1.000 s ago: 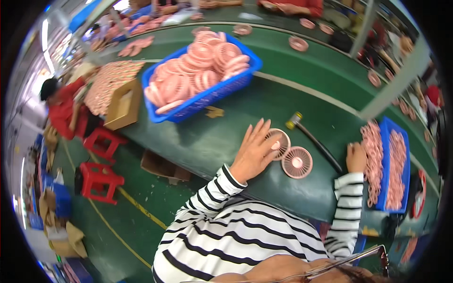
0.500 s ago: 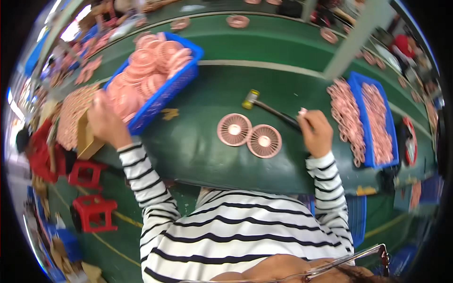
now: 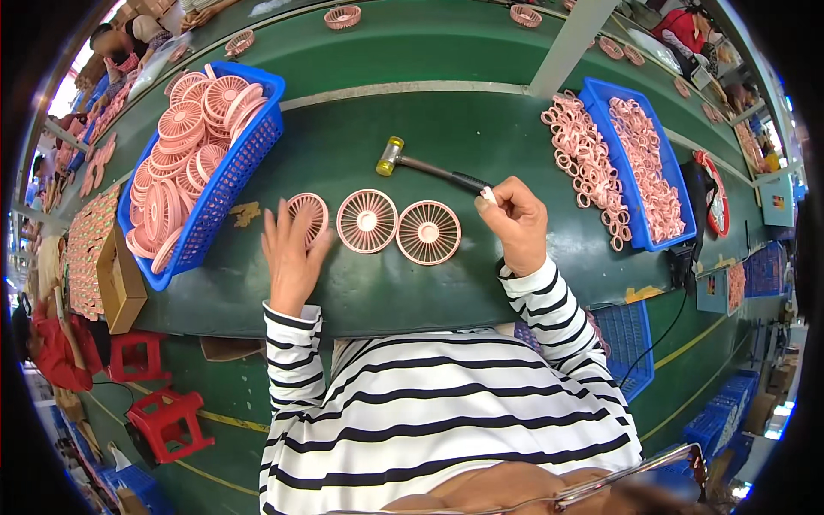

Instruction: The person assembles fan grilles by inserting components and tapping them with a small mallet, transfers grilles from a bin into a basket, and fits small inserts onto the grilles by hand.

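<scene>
My left hand [image 3: 290, 257] is at a round pink fan grille [image 3: 311, 215], thumb and spread fingers about its edge; the grille looks slightly tilted. Two more grilles lie flat in a row to its right, a middle one [image 3: 366, 221] and a right one [image 3: 429, 233]. My right hand [image 3: 520, 225] is closed in a pinch on a small white piece [image 3: 487, 195], too small to name. Just beyond those fingertips ends the black handle of a yellow-headed mallet [image 3: 427, 166], lying on the green table.
A blue basket [image 3: 243, 159] heaped with pink grilles stands at the left. On the right, a pile of pink rings [image 3: 584, 159] lies against a blue bin [image 3: 614, 163] of more rings. A grey post [image 3: 573, 43] rises at the back. Red stools [image 3: 170, 422] stand on the floor.
My left hand has come from the basket to the table with a third grille, beside the other two. The view has shifted. My right hand still pinches the white piece.
</scene>
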Demonstrator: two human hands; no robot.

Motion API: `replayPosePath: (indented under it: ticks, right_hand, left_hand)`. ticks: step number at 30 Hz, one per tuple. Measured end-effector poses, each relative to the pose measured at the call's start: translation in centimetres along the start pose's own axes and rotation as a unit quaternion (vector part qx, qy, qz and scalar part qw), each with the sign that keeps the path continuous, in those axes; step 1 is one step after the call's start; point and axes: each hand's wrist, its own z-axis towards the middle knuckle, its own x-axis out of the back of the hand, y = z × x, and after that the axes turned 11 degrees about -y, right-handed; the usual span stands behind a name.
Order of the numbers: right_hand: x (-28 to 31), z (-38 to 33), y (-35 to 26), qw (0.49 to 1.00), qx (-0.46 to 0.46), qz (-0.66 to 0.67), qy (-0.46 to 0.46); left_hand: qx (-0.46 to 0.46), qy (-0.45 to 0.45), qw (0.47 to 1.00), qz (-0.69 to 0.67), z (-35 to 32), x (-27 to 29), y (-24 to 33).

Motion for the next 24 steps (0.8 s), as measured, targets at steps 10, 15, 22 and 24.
replayPosePath:
  ticks: [10,15,22,24]
  right_hand:
    - [-0.8,-0.2,-0.7,0.988,-0.070,0.127,-0.062]
    - [-1.6,-0.8,-2.0,0.997,0.013,-0.002,-0.071]
    - [-4.2,-0.2,-5.3,0.940,0.268,-0.201,-0.073]
    - [-4.9,0.0,-5.4,0.922,0.299,-0.234,-0.069]
  left_hand:
    - [0.064,0.133,0.963,-0.225,-0.3,1.2,1.2]
    - [0.011,0.175,0.885,-0.431,-0.5,1.8,4.8]
    - [-0.046,-0.008,0.736,-0.675,0.3,0.9,9.6]
    - [-0.067,-0.006,0.739,-0.670,0.1,1.2,10.8]
